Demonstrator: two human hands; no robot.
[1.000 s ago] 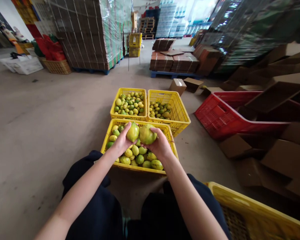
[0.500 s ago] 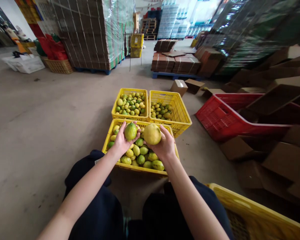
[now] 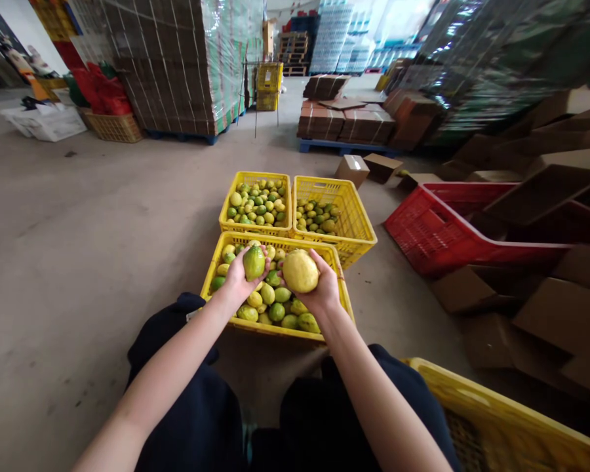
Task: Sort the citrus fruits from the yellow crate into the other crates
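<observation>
My left hand (image 3: 238, 280) holds a small green-yellow fruit (image 3: 254, 262) above the near yellow crate (image 3: 211, 270), which is full of green and yellow fruit. In my right hand (image 3: 323, 288) sits a larger, paler yellow fruit (image 3: 299, 271), held over the same crate. The two fruits are a little apart, side by side. I sit on the floor with my knees on either side of the crate's near edge.
Two more yellow crates with fruit stand behind: far left crate (image 3: 226, 213), far right crate (image 3: 361, 223). A red crate (image 3: 423, 236) lies tilted at the right among cardboard boxes (image 3: 560, 314). Another yellow crate (image 3: 482, 406) is by my right leg. Wrapped pallets (image 3: 177, 65) stand at the back.
The two fruits were pressed together; now my hands hold them apart. The right fruit has been turned, showing a paler yellow side.
</observation>
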